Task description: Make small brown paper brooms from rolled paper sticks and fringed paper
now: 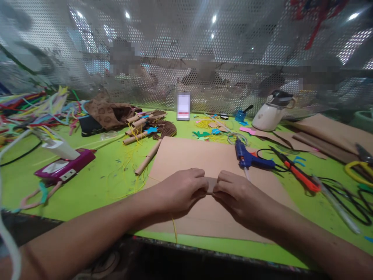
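Between my two hands is a small piece of brown paper (211, 184), with its middle showing in the gap. My left hand (186, 188) pinches one end, fingers curled over it. The other end is in the closed fingers of my right hand (237, 194). Under both hands lies a large tan paper sheet (180, 155). A blue glue gun (253, 158) rests on the sheet's right side, just beyond my right hand. Past the sheet's left edge lies a rolled paper tube (148, 157). The ends of the held paper are hidden by my fingers.
Several paper tubes with brown fringes (140, 134) lie at the back left. A purple power strip (65, 165) with a white plug is at left. An orange-handled cutter (303, 177), black cables and yellow-handled scissors (358, 171) are at right. A phone (183, 107) and white jug (268, 114) stand behind.
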The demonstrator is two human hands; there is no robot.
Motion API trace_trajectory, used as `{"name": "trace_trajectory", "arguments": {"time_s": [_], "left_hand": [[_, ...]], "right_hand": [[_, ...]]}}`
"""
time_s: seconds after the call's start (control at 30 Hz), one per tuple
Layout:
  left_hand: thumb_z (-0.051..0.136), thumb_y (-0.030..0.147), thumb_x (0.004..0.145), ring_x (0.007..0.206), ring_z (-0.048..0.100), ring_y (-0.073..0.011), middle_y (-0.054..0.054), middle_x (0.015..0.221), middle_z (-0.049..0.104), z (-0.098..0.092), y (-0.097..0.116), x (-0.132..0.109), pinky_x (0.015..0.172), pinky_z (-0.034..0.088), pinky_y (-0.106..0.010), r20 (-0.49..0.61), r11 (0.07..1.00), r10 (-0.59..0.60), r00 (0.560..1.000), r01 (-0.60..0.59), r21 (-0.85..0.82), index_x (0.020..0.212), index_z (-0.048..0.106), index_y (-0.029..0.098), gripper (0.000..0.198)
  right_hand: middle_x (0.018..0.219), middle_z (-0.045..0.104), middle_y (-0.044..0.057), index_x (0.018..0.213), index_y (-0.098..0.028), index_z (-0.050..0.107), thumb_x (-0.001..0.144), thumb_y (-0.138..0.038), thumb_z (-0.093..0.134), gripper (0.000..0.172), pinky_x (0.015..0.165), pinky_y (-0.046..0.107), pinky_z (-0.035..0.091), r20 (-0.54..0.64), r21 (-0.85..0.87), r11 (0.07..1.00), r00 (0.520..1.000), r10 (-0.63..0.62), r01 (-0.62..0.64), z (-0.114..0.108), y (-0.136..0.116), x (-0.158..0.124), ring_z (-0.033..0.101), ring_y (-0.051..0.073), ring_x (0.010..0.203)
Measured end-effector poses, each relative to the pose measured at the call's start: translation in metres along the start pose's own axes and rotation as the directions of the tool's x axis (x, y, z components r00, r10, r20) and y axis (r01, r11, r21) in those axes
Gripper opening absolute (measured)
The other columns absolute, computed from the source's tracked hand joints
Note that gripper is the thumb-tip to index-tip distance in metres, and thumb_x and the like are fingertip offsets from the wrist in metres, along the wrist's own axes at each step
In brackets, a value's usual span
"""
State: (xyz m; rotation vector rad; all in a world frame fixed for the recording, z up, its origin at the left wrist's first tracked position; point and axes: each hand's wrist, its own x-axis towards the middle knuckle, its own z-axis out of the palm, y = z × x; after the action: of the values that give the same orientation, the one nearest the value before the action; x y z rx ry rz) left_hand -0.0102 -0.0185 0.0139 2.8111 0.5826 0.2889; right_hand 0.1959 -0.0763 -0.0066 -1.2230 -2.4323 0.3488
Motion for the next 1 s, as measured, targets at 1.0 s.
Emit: {"name": "trace_trajectory", "arguments": {"time_s": [1.0], "left_hand": [[0.044, 0.019, 0.091, 0.071, 0.051, -0.0144, 0.0, 0.082, 0.059, -0.004, -0.011, -0.001, 0.062, 0.035, -0.025, 0.058, 0.995, -0.1, 0.993, 0.101, -0.013, 0.086, 0.053, 0.02, 0.011]], "right_hand": [[0.058, 0.052, -0.004, 0.072, -0.02, 0.052, 0.09, -0.018, 0.042, 0.021, 0.043, 0.024, 0.021, 0.083, -0.072, 0.928, 0.925, 0.372, -0.366, -0.016, 0.002, -0.013, 0.039, 0.01, 0.049]]}}
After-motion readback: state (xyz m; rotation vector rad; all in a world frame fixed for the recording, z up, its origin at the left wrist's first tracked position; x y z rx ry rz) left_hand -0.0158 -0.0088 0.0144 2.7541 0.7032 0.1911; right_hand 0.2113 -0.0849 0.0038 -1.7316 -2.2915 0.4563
